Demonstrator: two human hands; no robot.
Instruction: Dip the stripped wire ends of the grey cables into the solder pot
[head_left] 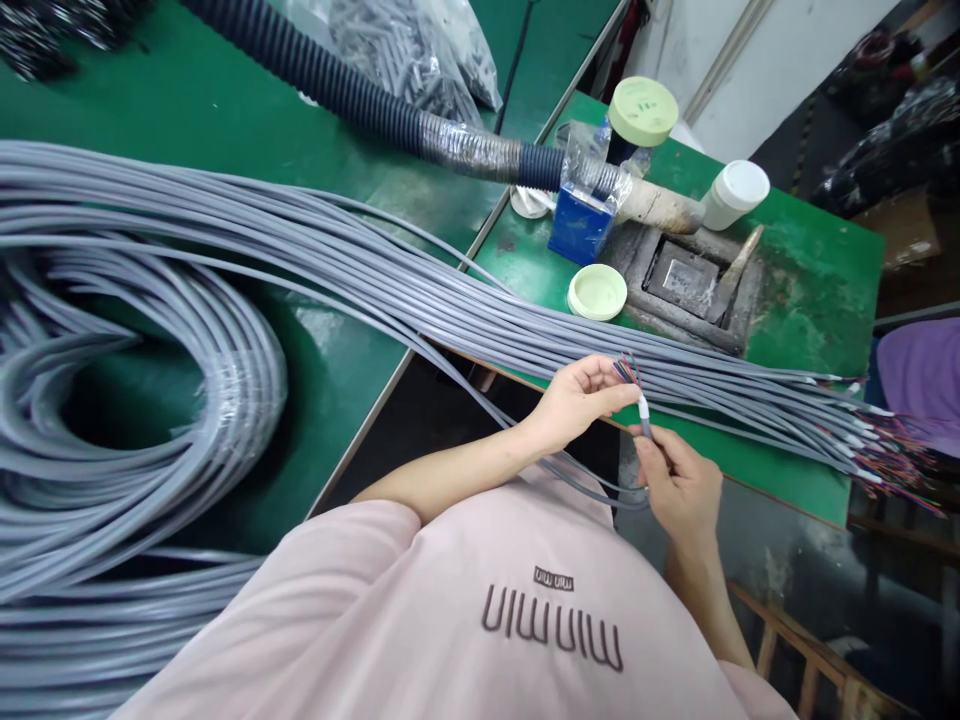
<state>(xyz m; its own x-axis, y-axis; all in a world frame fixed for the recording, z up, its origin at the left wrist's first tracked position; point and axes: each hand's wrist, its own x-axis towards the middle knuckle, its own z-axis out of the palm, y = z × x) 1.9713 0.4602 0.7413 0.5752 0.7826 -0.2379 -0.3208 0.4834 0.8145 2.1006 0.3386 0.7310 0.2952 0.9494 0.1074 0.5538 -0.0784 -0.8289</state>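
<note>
Left hand (581,402) closed in a pinch, thumb against fingers, on the coloured wires (630,370) fanning from the end of one grey cable (646,427). Right hand (681,485) lay just nearer and to the right, its thumb and fingers clasped round that cable's grey jacket, below a short white sleeve (643,408). The cable end pointed up, away from the wearer, just off the near edge of the right-hand green bench (810,310). Slack cable looped below the right hand and ran back left.

Behind the hands, a thick bundle of grey cables (450,295) stretched from far left across to the right, its frayed, coloured ends spread along the bench's right side. On the left-hand green table (315,135) sat a coil (244,400), wrapped in clear film.

Beyond the bundle, on the bench: a grimy square basin (694,327) with a stick (741,265) leaning in it; a pale green dish (598,290) to its left; a blue box (579,226) farther left; a white tub (736,192) on the far side. A dark ribbed hose (337,95) came in from the far left, its pale end over the basin.
</note>
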